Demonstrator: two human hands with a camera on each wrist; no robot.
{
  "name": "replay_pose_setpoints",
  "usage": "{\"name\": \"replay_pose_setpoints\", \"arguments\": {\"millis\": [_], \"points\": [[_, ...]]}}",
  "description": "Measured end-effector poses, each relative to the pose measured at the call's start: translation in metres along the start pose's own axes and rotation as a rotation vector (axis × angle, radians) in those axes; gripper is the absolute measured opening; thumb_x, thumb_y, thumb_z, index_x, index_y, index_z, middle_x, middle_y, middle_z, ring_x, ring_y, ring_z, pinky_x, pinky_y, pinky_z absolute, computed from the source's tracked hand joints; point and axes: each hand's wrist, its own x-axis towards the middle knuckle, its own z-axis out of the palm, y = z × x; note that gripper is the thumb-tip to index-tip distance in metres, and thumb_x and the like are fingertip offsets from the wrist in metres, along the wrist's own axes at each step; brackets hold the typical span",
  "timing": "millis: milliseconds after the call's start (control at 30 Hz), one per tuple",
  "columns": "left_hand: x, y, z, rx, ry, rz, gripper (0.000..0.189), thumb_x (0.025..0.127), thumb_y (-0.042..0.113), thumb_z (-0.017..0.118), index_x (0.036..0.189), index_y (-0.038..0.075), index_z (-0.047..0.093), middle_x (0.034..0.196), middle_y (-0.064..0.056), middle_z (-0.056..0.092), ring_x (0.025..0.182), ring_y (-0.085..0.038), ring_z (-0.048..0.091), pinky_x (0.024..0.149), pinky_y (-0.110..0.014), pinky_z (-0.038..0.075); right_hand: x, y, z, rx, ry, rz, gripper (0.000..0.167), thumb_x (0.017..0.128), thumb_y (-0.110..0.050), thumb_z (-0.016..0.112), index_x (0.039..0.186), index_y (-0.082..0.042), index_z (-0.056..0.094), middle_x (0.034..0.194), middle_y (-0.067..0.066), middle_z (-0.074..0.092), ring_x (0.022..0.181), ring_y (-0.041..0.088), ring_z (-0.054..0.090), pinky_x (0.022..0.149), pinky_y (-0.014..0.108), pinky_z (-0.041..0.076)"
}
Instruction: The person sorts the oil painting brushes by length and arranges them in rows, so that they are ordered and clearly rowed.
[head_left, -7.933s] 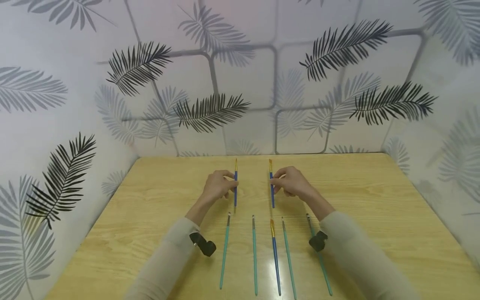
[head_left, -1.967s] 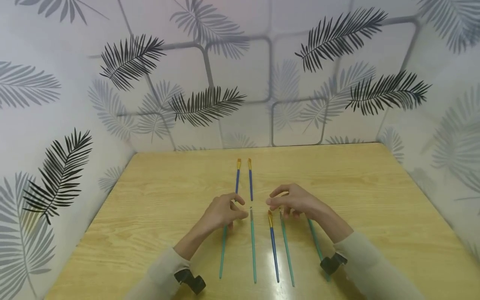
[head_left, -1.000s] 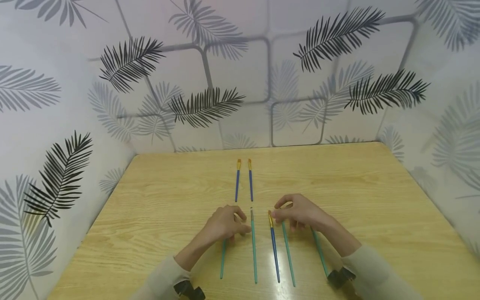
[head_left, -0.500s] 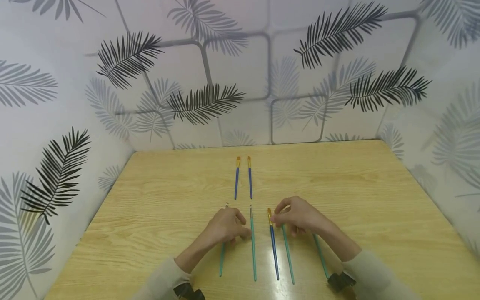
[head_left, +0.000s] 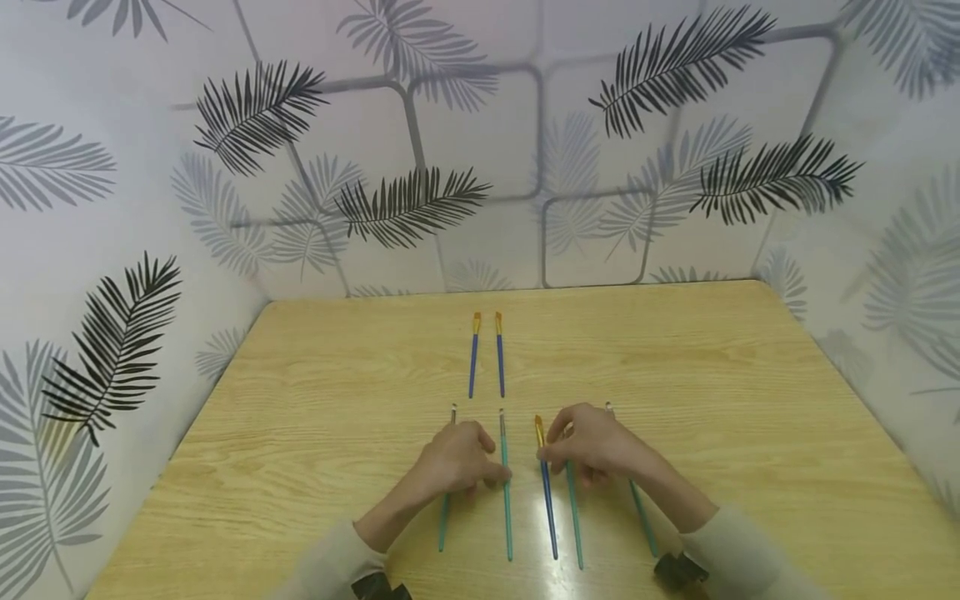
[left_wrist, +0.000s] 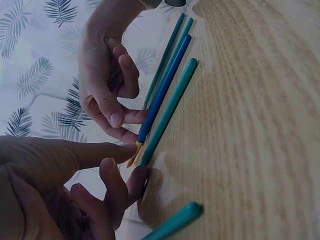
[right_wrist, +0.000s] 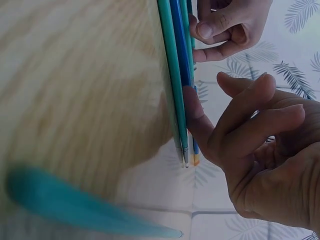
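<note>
Blue paintbrush (head_left: 550,517) lies by the thumb of the right hand (head_left: 592,442), teal paintbrush (head_left: 508,521) by that of the left hand (head_left: 457,458); both hands' fingers loosely parted, gripping nothing

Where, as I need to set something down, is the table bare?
Free: the table, far left, between its edge and the left hand; far right, between the rightmost green brush and the edge. Crowded: the middle: five brushes, right hand among them, two blue brushes beyond.
</note>
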Motion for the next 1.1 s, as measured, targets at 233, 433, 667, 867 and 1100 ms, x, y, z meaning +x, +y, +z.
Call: {"name": "replay_pose_setpoints", "arguments": {"millis": [233,433,667,867,1100], "points": [[-0.001,0.003,0.003,0.047,0.006,0.018,0.059,0.078,0.029,0.084,0.121,-0.006,0.065,0.064,0.002,0.07,0.045,-0.017,0.065,0.042,-0.018,0.04,-0.002,-0.002,0.007,-0.048,0.038,0.037,0.03,0.088,-0.02,0.075,0.104,0.0,0.059,0.073,0.009,0.073,0.034,0.007,0.051,0.034,0.016,0.036],[-0.003,0.004,0.004,0.059,0.012,0.007,0.056,0.078,0.028,0.084,0.119,-0.005,0.066,0.057,-0.001,0.067,0.044,-0.017,0.064,0.042,-0.017,0.037,-0.004,-0.006,0.012,-0.096,0.055,0.044,0.03,0.087,-0.019,0.075,0.103,0.001,0.059,0.068,0.008,0.073,0.032,0.007,0.049,0.032,0.016,0.036],[-0.004,0.005,0.007,0.063,0.027,0.01,0.036,0.078,0.027,0.084,0.099,0.0,0.071,0.052,-0.005,0.066,0.041,-0.017,0.062,0.037,-0.016,0.027,-0.003,-0.005,0.017,-0.144,0.055,-0.005,0.026,0.085,-0.016,0.076,0.095,0.002,0.06,0.062,0.007,0.071,0.031,0.006,0.05,0.031,0.018,0.038],[-0.002,0.005,0.009,0.067,0.043,0.026,0.025,0.078,0.025,0.083,0.079,0.005,0.068,0.05,-0.008,0.065,0.035,-0.01,0.054,0.035,-0.016,0.024,-0.001,-0.004,0.02,-0.199,0.062,-0.045,0.021,0.084,-0.014,0.076,0.074,-0.002,0.063,0.055,0.005,0.068,0.029,0.005,0.049,0.03,0.018,0.038],[0.0,0.007,0.011,0.084,0.077,0.051,0.037,0.078,0.023,0.084,0.059,0.013,0.053,0.045,-0.004,0.061,0.033,-0.009,0.056,0.034,-0.015,0.022,-0.001,-0.005,0.022,-0.223,0.067,-0.055,0.02,0.084,-0.011,0.076,0.071,-0.001,0.065,0.053,0.006,0.067,0.029,0.003,0.048,0.03,0.015,0.037]]}}
